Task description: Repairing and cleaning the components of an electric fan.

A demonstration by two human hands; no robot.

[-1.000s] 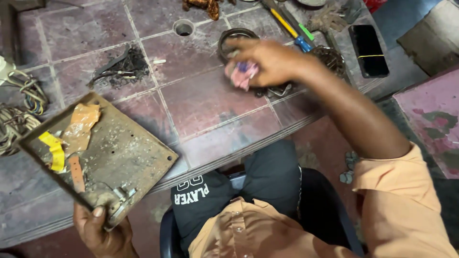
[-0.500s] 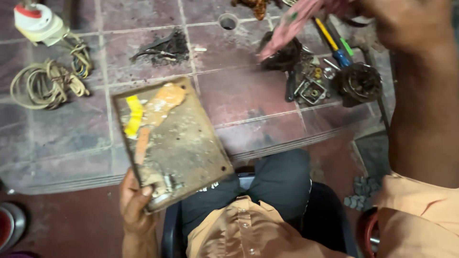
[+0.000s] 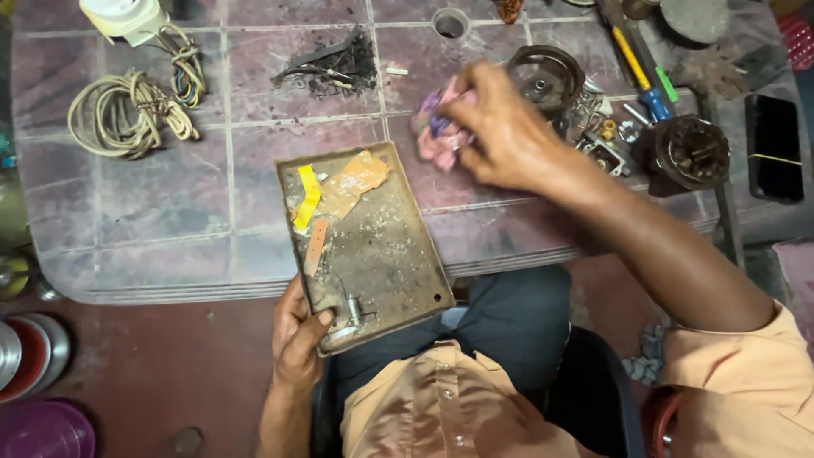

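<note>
My left hand point(image 3: 298, 339) grips the near corner of a dirty rectangular metal plate point(image 3: 386, 254) that rests tilted against the table edge; yellow and orange tape strips stick to its far end. My right hand point(image 3: 509, 131) is shut on a crumpled pink rag point(image 3: 441, 136), held just above the tiled table beyond the plate's far right corner. The rag hangs partly below my fingers.
A coil of beige cable point(image 3: 127, 110) and a white plug point(image 3: 123, 17) lie at the far left. Dark metal scraps point(image 3: 331, 64), round motor parts point(image 3: 687, 153), screwdrivers point(image 3: 640, 72), small hardware and a black phone point(image 3: 773, 144) crowd the right. Bowls point(image 3: 30, 356) sit on the floor, left.
My right hand has come down with the pink rag toward the plate's far edge. The plate in my left hand has shifted right and nearer the table's middle.
</note>
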